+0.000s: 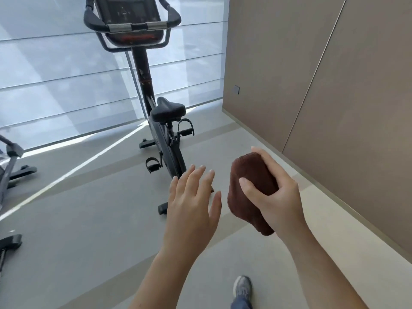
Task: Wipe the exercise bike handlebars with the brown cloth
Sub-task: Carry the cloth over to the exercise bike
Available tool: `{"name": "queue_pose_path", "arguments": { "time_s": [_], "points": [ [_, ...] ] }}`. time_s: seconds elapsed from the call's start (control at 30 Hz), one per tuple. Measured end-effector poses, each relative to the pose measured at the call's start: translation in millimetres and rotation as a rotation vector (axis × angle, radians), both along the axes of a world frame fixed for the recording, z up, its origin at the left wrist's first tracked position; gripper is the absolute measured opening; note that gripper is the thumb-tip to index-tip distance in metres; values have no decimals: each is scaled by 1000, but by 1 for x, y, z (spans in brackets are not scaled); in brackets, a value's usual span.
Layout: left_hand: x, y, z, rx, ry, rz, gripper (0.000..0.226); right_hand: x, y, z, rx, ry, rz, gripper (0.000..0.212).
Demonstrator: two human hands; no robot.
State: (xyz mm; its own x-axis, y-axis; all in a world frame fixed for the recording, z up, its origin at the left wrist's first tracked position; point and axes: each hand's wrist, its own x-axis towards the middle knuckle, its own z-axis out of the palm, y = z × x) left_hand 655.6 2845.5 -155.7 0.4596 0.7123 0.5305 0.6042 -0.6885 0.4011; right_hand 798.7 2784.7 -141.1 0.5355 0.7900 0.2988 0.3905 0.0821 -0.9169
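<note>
A black exercise bike (165, 139) stands ahead on the grey floor, its saddle (167, 109) facing me. Its handlebars (95, 24) curve around the console (131, 18) at the top of the view, far above both hands. My right hand (274, 192) is shut on a bunched brown cloth (249, 175), held in the air well short of the bike. My left hand (194, 201) hovers beside it with fingers spread, holding nothing and not touching the cloth.
A beige panelled wall (334, 85) runs along the right. Blinds cover the window (55, 74) behind the bike. Part of another machine (11, 166) stands at the left edge. My shoe (243, 288) shows at the bottom.
</note>
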Motion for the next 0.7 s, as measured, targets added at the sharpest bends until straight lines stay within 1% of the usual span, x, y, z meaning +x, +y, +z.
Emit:
{"name": "queue_pose_path", "arguments": {
  "time_s": [0.2, 0.37, 0.47, 0.6, 0.7],
  "points": [
    [87, 116, -3, 46, 9, 16, 37, 88, 118, -6, 46, -15, 18, 57],
    [169, 213, 15, 82, 12, 29, 36, 171, 215, 8, 68, -11, 48, 57],
    [205, 266, 22, 74, -8, 70, 38, 210, 272, 15, 68, -30, 71, 57],
    [243, 328, 17, 24, -1, 104, 39, 250, 337, 15, 36, -27, 120, 57],
    [273, 378, 12, 30, -2, 110, 38, 279, 386, 10, 18, -31, 129, 57]
  ]
}}
